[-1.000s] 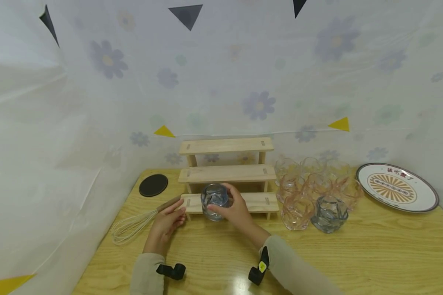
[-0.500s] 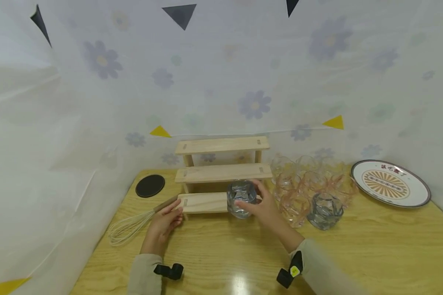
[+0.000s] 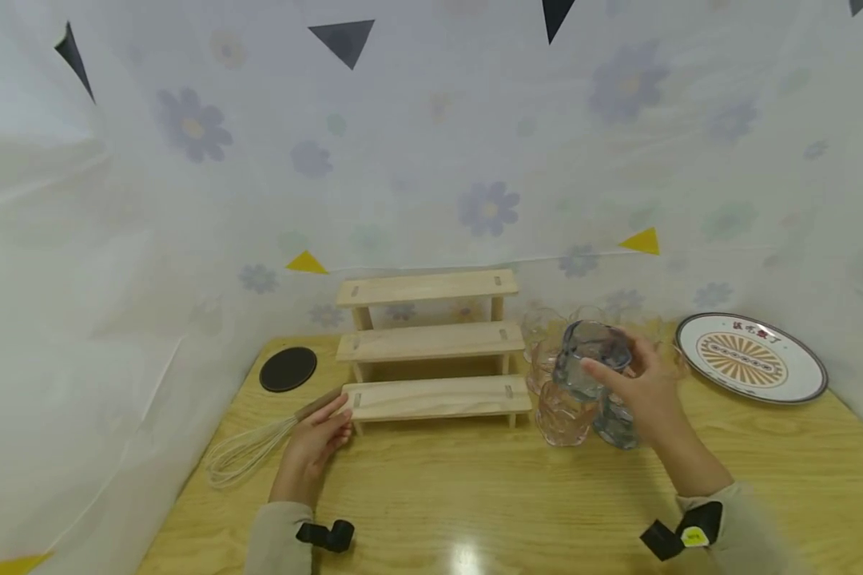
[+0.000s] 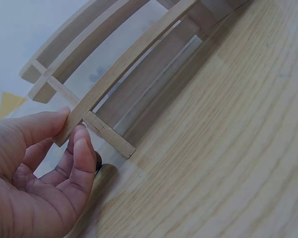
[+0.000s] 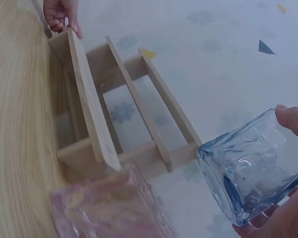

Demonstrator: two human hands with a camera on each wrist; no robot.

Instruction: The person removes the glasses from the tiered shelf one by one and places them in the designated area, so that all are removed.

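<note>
My left hand (image 3: 313,441) pinches the left end of the lowest step of a three-tier wooden display stand (image 3: 435,399). Thumb and fingertips close on that step's edge in the left wrist view. To the right, my right hand (image 3: 650,395) grips a faceted blue-grey glass tumbler (image 5: 253,163), its thumb on the near side and its fingers round the far side. The tumbler is raised and overlaps the cluster of glasses in the head view. Below it, a second blue-grey tumbler (image 3: 616,423) stands beside a pink tumbler (image 3: 565,415).
More pink and clear glasses (image 3: 539,339) stand behind, partly hidden by the right hand. A large white plate (image 3: 798,371) with a sunburst pattern lies at far right. A whisk (image 3: 248,453) and a black round coaster (image 3: 288,369) lie left of the stand.
My right hand has carried the tumbler from in front of the lowest step rightward to over the glasses, baring the whole step. My left hand stays at the stand's left end.
</note>
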